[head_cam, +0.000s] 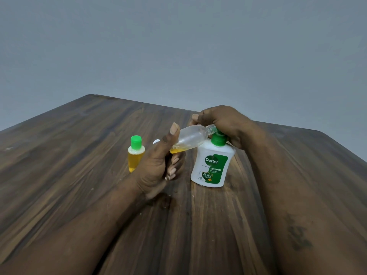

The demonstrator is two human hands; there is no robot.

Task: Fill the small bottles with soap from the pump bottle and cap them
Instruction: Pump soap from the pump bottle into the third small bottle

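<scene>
Tilted small bottle [190, 138] in left hand [158, 167] grip — right hand [224, 124] grip curled over pump bottle [212, 165] head.

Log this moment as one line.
left hand: holds small bottle tilted, nearly empty | right hand: on pump bottle top | capped bottle: full

The dark wood-grain surface [79, 175] carries a white pump bottle [212, 165] standing upright and, to its left, a small green-capped bottle [136, 153] of yellow soap, also upright.
</scene>
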